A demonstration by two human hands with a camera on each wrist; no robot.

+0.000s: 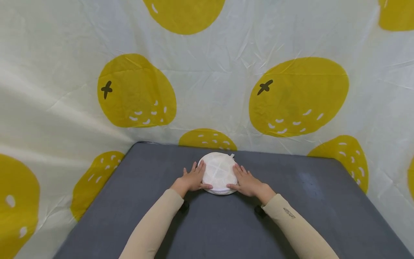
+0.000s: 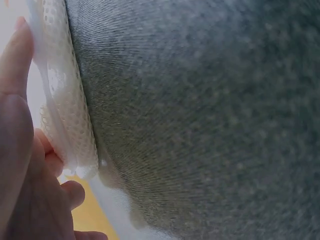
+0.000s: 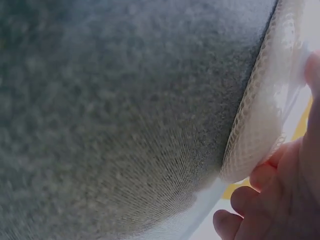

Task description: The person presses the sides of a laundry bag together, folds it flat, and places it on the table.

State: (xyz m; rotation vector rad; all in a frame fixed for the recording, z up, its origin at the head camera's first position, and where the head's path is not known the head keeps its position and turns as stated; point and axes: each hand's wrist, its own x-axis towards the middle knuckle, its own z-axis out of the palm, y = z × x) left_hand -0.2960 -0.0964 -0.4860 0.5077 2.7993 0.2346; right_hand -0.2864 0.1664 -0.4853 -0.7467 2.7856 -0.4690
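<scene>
A round white mesh laundry bag (image 1: 219, 171) lies flat on the grey table, with a small tab at its upper right edge. My left hand (image 1: 194, 180) rests on the bag's left side, fingers spread and pointing away from me, thumb along the near edge. On the opposite side my right hand (image 1: 247, 182) touches the rim the same way, its thumb pointing inward. Up close, the left wrist view shows the bag's mesh side wall (image 2: 70, 105) beside the left thumb (image 2: 17, 60). The right wrist view has the mesh wall (image 3: 257, 110) next to the right fingers (image 3: 262, 176).
The grey table (image 1: 213, 226) reaches back to a white curtain (image 1: 213, 90) printed with yellow fruit, which hangs behind and along both sides. Both forearms in beige sleeves (image 1: 155, 223) cross the near part of the table. A pale patch (image 1: 308, 185) marks the tabletop at right.
</scene>
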